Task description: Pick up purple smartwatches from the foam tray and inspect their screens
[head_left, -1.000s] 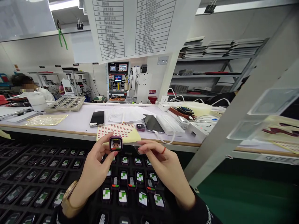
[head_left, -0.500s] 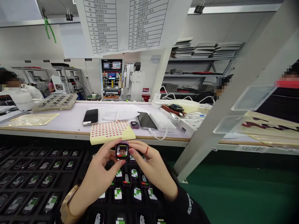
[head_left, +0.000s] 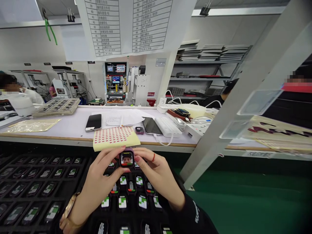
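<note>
The purple-cased watch (head_left: 126,158) is held up just in front of the arrow sticker sheet (head_left: 115,137), its lit screen towards the wearer. The left hand (head_left: 98,178) grips it between thumb below and fingers above; the right hand (head_left: 159,175) pinches its right side. To do this well, I'd support the case by its rim, hold it level and clear of the tray watches (head_left: 122,202) in front of the sheet, and spare the screen fingerprints.

One view, worn on the head, faces forward and down; the left hand (head_left: 98,177) and right hand (head_left: 157,174) lie near, low at centre; the counter (head_left: 73,125) crosses beyond; the shelves (head_left: 187,79) stand farther back.
</note>
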Action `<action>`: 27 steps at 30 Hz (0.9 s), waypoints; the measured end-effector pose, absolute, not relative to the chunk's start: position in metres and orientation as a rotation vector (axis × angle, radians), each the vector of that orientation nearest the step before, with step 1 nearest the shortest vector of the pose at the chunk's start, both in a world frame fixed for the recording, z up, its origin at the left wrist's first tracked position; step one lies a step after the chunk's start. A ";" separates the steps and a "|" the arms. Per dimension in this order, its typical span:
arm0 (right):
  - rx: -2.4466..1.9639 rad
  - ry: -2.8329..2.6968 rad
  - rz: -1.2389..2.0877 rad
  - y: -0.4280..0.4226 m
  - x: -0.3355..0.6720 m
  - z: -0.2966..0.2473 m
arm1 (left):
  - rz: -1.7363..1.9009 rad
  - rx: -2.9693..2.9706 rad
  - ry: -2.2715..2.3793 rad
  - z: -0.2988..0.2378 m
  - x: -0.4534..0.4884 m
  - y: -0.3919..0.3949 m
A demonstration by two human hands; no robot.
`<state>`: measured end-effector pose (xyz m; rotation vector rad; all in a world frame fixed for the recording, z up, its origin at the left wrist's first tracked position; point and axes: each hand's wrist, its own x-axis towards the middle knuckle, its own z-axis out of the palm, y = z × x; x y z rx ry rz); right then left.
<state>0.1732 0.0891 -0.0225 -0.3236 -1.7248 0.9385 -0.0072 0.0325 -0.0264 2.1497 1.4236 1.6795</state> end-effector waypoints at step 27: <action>-0.715 -1.524 0.750 0.094 0.197 -0.016 | 1.970 2.038 1.660 0.029 -0.076 -0.017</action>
